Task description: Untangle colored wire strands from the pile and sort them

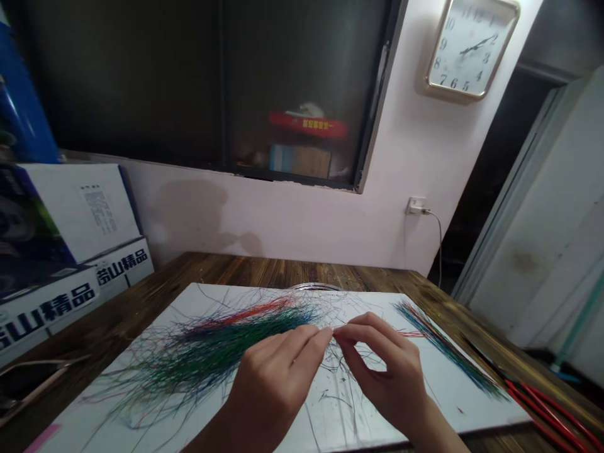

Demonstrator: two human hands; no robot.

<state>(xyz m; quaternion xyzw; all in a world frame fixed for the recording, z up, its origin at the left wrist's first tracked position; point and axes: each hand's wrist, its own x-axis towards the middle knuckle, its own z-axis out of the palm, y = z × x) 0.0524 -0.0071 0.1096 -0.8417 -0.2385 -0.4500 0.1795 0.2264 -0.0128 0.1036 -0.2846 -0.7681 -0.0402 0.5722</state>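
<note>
So there's a dark wooden worktop (226, 264) with a white board (453, 377) lying flat on it. Biggest thing on the board is a messy heap of thin coloured strands (212, 349), mostly green and blue with some red, over on the left. A neater bundle (446, 346) sits near the right edge, with a red-handled tool (514, 389) just beside the board. Left hand (278, 371) and right hand (384, 358) meet between the two piles, each grip pinched closed; can't tell if there's a strand in there. Tiny dark bits (337, 368) below.
</note>
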